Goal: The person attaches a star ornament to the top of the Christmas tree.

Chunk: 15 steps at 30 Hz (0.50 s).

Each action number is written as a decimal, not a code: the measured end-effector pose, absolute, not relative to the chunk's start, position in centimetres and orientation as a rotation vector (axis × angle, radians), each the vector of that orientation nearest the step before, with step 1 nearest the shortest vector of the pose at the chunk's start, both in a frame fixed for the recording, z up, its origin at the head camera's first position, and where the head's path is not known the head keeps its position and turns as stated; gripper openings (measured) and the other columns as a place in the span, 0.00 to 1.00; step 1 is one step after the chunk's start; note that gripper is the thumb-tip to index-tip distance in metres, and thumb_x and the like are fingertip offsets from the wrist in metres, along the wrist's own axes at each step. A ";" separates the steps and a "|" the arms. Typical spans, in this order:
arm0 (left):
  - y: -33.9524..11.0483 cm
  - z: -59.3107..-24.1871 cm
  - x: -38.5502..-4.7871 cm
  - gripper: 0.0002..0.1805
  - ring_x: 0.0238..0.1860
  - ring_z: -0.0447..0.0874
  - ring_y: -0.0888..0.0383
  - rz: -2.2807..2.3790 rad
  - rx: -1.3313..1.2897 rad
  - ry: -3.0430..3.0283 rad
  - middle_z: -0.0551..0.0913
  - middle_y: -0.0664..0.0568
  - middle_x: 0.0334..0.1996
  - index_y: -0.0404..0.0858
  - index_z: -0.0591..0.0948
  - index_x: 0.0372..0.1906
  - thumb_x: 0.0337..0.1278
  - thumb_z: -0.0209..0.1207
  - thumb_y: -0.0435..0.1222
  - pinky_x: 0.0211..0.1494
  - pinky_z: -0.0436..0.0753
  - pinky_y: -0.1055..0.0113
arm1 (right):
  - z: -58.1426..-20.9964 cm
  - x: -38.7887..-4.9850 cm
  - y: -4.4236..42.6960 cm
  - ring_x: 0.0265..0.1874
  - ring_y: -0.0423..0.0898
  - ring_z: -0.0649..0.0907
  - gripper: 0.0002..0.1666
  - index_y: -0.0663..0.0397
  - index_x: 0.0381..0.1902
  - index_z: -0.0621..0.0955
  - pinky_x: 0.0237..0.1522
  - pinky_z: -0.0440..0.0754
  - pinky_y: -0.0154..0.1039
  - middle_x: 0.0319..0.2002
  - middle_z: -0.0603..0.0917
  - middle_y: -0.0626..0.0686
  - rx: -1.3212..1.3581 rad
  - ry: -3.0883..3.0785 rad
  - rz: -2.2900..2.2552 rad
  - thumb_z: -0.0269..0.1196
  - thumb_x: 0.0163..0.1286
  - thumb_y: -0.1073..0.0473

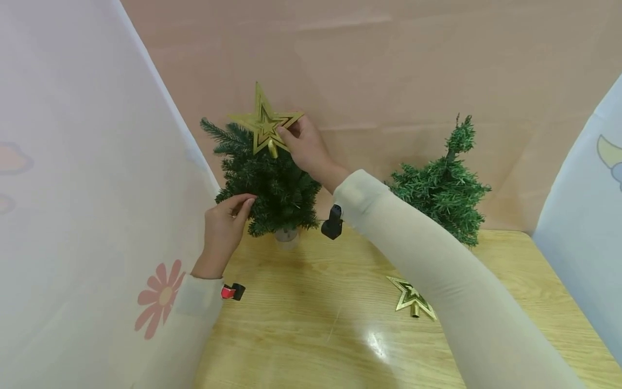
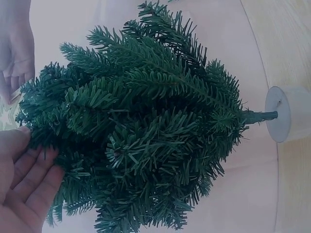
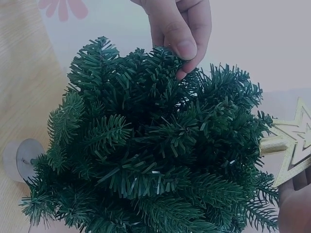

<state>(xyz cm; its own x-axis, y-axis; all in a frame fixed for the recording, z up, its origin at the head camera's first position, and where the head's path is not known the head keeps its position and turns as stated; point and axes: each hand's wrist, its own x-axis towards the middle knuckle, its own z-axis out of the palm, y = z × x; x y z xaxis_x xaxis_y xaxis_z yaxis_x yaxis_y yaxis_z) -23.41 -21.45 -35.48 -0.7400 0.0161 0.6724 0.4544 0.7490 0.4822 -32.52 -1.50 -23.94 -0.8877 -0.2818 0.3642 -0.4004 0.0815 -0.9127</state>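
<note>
A gold star tree topper (image 1: 263, 120) is in my right hand (image 1: 311, 148), pinched by its right-hand points between thumb and fingers. It stands upright at the top of the left Christmas tree (image 1: 277, 186), its short tube pointing down. From the right wrist view, the tube (image 3: 272, 145) lies against the upper branches; whether a tip is inside it cannot be seen. Lower down on the left side, my left hand (image 1: 225, 227) pinches a branch of this tree between thumb and forefinger. The left wrist view shows the dense green branches (image 2: 146, 116) beside those fingers.
A second, smaller green tree (image 1: 442, 186) stands at the right. Another gold star topper (image 1: 412, 296) lies on the wooden table (image 1: 301, 324), partly behind my right sleeve. White printed cloths hang at both sides, and a pinkish cloth (image 1: 364, 70) hangs behind.
</note>
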 end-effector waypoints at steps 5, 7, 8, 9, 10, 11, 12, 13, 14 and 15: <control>-21.3 -35.3 -23.4 0.14 0.33 0.86 0.57 -0.858 -0.362 -2.277 0.88 0.48 0.37 0.40 0.86 0.47 0.68 0.57 0.43 0.34 0.85 0.60 | -23.9 -32.4 -1.4 0.59 0.39 0.75 0.19 0.51 0.61 0.70 0.58 0.74 0.33 0.61 0.76 0.50 0.734 -2.214 1.981 0.55 0.75 0.60; -21.3 -35.3 -23.4 0.14 0.34 0.86 0.57 -0.857 -0.362 -2.277 0.88 0.48 0.38 0.40 0.86 0.47 0.69 0.56 0.43 0.34 0.85 0.60 | -24.0 -32.4 -1.4 0.58 0.40 0.76 0.18 0.51 0.61 0.70 0.57 0.75 0.33 0.60 0.77 0.50 0.751 -2.205 1.980 0.55 0.75 0.60; -21.3 -35.3 -23.4 0.14 0.34 0.87 0.57 -0.855 -0.361 -2.277 0.88 0.48 0.38 0.40 0.86 0.47 0.69 0.56 0.43 0.35 0.85 0.60 | -24.0 -32.4 -1.3 0.58 0.40 0.76 0.18 0.51 0.60 0.70 0.57 0.75 0.33 0.60 0.77 0.50 0.760 -2.200 1.980 0.55 0.75 0.60; -21.3 -35.3 -23.4 0.14 0.34 0.86 0.57 -0.855 -0.360 -2.276 0.88 0.48 0.38 0.40 0.86 0.47 0.69 0.57 0.43 0.34 0.85 0.60 | -24.0 -32.4 -1.3 0.57 0.40 0.77 0.17 0.52 0.60 0.70 0.57 0.75 0.33 0.60 0.77 0.51 0.772 -2.193 1.978 0.55 0.75 0.61; -21.3 -35.3 -23.4 0.14 0.33 0.86 0.57 -0.855 -0.357 -2.275 0.88 0.48 0.37 0.40 0.86 0.47 0.68 0.57 0.43 0.34 0.85 0.60 | -24.0 -32.4 -1.3 0.57 0.40 0.77 0.17 0.52 0.60 0.70 0.56 0.75 0.33 0.59 0.77 0.50 0.774 -2.196 1.970 0.55 0.75 0.60; -21.3 -35.3 -23.4 0.14 0.33 0.86 0.57 -0.854 -0.355 -2.276 0.88 0.48 0.37 0.40 0.86 0.47 0.68 0.57 0.43 0.34 0.85 0.60 | -24.0 -32.4 -1.3 0.57 0.40 0.77 0.17 0.51 0.60 0.70 0.56 0.75 0.33 0.59 0.77 0.50 0.774 -2.197 1.968 0.55 0.75 0.60; -21.3 -35.3 -23.4 0.14 0.34 0.86 0.57 -0.853 -0.352 -2.276 0.88 0.48 0.38 0.40 0.86 0.47 0.68 0.57 0.43 0.34 0.85 0.61 | -24.1 -32.4 -1.3 0.57 0.40 0.77 0.17 0.52 0.59 0.70 0.56 0.76 0.33 0.59 0.77 0.50 0.778 -2.196 1.971 0.55 0.75 0.60; -21.3 -35.4 -23.4 0.14 0.34 0.86 0.57 -0.854 -0.349 -2.277 0.88 0.48 0.38 0.40 0.86 0.47 0.68 0.57 0.43 0.33 0.85 0.61 | -24.1 -32.4 -1.4 0.57 0.40 0.77 0.17 0.52 0.59 0.71 0.56 0.76 0.33 0.59 0.77 0.50 0.778 -2.199 1.969 0.55 0.75 0.60; -21.3 -35.4 -23.3 0.14 0.34 0.86 0.57 -0.855 -0.346 -2.279 0.88 0.48 0.38 0.40 0.86 0.47 0.68 0.57 0.43 0.33 0.85 0.61 | -24.1 -32.4 -1.4 0.57 0.40 0.77 0.17 0.52 0.59 0.71 0.56 0.76 0.33 0.59 0.77 0.50 0.774 -2.206 1.968 0.55 0.75 0.60; -21.3 -35.4 -23.3 0.14 0.33 0.86 0.57 -0.858 -0.344 -2.280 0.88 0.48 0.37 0.40 0.86 0.47 0.68 0.57 0.43 0.33 0.84 0.61 | -24.1 -32.4 -1.3 0.57 0.40 0.77 0.17 0.52 0.59 0.71 0.56 0.76 0.33 0.60 0.77 0.50 0.770 -2.212 1.969 0.56 0.75 0.60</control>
<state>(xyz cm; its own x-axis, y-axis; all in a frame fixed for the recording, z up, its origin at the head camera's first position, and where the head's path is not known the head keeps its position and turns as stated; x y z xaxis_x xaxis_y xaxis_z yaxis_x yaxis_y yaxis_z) -23.31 -21.31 -35.40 -0.7421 0.0108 0.6702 0.4497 0.7494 0.4859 -32.36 -1.35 -24.09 -0.8701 -0.3106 0.3827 -0.4161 0.0469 -0.9081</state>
